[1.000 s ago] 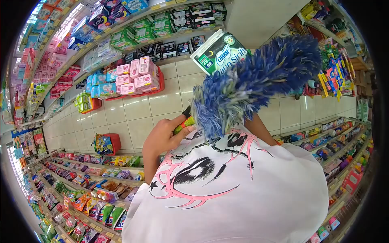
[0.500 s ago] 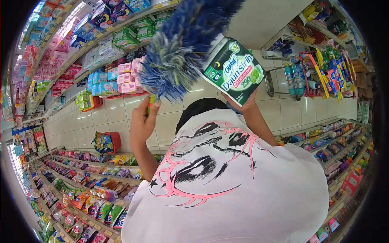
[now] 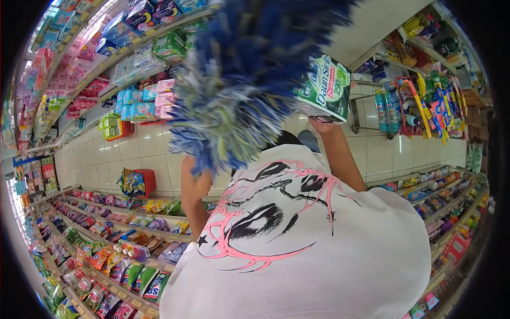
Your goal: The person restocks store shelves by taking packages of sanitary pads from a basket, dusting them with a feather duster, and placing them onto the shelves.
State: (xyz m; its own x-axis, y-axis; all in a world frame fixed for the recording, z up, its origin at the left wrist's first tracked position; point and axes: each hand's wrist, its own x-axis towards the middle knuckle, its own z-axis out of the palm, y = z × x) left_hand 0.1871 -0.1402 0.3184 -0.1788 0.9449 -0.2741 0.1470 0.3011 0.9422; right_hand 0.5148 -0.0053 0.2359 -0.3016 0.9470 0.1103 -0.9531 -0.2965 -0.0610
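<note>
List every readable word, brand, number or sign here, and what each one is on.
"Daun Sirih": the dark green pack in the right hand.
"29": same pack; the rest of that figure is unclear.
"Softex": a dark purple pack at upper left.
Too small, blurred or partly hidden: the green pack's logo and fine print, the green pouches' lettering, and all other print.

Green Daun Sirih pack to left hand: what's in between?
In the head view, the blue duster covers most of the stretch from the green pack to the left hand.
</note>
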